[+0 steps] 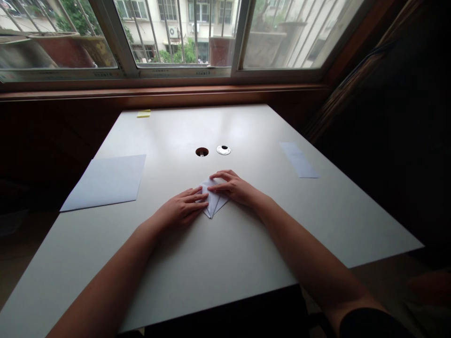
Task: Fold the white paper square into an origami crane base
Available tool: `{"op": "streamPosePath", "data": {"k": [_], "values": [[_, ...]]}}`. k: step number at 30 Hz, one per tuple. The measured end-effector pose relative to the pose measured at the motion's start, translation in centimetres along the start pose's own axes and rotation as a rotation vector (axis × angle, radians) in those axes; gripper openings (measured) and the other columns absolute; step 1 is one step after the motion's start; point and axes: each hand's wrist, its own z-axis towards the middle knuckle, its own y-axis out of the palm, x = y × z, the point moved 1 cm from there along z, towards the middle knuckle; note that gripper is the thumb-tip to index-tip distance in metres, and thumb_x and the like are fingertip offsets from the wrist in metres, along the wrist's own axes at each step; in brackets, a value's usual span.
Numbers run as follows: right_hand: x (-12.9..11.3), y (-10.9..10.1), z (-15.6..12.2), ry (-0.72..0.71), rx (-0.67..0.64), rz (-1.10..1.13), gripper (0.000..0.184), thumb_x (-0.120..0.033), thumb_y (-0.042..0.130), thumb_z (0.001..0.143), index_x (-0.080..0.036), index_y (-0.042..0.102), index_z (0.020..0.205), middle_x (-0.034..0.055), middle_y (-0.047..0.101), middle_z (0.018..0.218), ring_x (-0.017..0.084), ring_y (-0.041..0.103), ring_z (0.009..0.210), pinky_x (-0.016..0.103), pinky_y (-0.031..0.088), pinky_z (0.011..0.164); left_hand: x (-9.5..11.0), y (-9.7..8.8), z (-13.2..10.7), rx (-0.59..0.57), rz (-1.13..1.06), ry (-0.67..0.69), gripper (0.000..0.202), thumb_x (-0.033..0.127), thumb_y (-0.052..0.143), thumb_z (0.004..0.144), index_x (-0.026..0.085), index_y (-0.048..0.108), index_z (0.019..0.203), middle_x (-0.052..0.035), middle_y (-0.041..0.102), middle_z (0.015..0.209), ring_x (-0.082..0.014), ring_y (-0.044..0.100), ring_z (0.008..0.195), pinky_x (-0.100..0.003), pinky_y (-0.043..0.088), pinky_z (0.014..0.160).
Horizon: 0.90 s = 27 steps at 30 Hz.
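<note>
A small piece of white paper (pixel 213 199), folded to a kite-like shape with its point toward me, lies on the white table (pixel 211 263). My left hand (pixel 185 204) rests on its left side, fingers stretched out and pressing the paper flat. From the right, my right hand (pixel 232 186) reaches over the upper right part, its fingers slightly bent and apart, fingertips touching the paper. Creases run down to the lower tip. Both hands cover parts of the paper's sides and top.
On the left lies a large white sheet (pixel 105 180). A narrow paper strip (pixel 299 160) is at the right, and a yellow sticky pad (pixel 143 113) near the far edge. Beyond my hands are a round cable hole (pixel 202 152) and its cover (pixel 223 149). A window (pixel 183 33) stands behind.
</note>
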Motion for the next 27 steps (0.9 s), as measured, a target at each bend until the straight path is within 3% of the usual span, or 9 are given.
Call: {"op": "streamPosePath", "data": {"k": [12, 22, 27], "values": [[0.21, 0.22, -0.11, 0.004, 0.017, -0.029, 0.033, -0.024, 0.057, 0.096, -0.042, 0.068, 0.122, 0.0026, 0.06, 0.134, 0.023, 0.047, 0.125, 0.045, 0.046, 0.107, 0.28, -0.18, 0.11, -0.109, 0.053, 0.035, 0.04, 0.026, 0.052, 0.098, 0.032, 0.058, 0.137, -0.0012, 0.049, 0.15, -0.0272, 0.031, 0.148, -0.049, 0.031, 0.122], [0.02, 0.12, -0.13, 0.009, 0.006, -0.049, 0.03, -0.027, 0.057, 0.097, -0.041, 0.07, 0.121, 0.0044, 0.06, 0.132, 0.024, 0.048, 0.122, 0.045, 0.048, 0.105, 0.56, -0.22, 0.25, -0.108, 0.061, 0.025, 0.041, 0.026, 0.049, 0.1, 0.033, 0.053, 0.14, -0.0037, 0.056, 0.144, -0.0223, 0.048, 0.138, -0.046, 0.03, 0.121], [-0.27, 0.06, -0.15, 0.02, 0.027, -0.061, 0.028, -0.031, 0.056, 0.097, -0.039, 0.071, 0.119, 0.0051, 0.061, 0.129, 0.024, 0.049, 0.119, 0.044, 0.049, 0.102, 0.68, -0.23, 0.36, -0.146, 0.091, 0.041, 0.044, 0.023, 0.05, 0.099, 0.037, 0.053, 0.14, -0.0026, 0.052, 0.148, -0.0234, 0.044, 0.141, -0.048, 0.026, 0.121]]}}
